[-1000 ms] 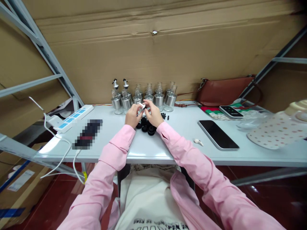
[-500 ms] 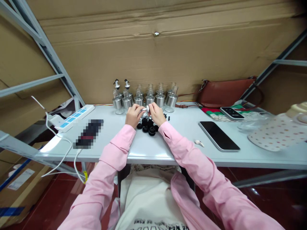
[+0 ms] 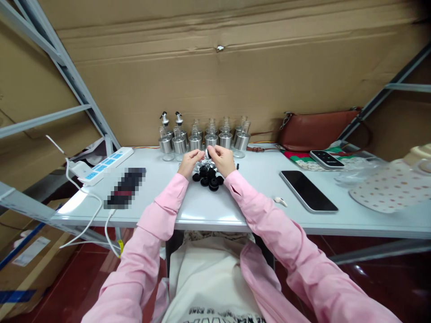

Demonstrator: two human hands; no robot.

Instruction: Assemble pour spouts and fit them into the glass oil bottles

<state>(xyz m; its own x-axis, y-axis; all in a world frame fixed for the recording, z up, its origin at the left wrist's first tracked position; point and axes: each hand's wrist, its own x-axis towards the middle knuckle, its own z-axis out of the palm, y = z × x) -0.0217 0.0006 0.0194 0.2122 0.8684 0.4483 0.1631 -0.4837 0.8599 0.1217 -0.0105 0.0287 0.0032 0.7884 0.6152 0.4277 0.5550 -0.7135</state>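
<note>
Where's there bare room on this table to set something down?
Left: between the pixelated object and the left hand. Right: between the right hand and the large phone, beyond the earbud. Crowded: the middle, with black parts near the hands and bottles behind.

I make out one small part [image 3: 207, 154], silvery white with a dark edge, held near the centre of the frame; it is mostly hidden, so I cannot tell its tilt.
</note>
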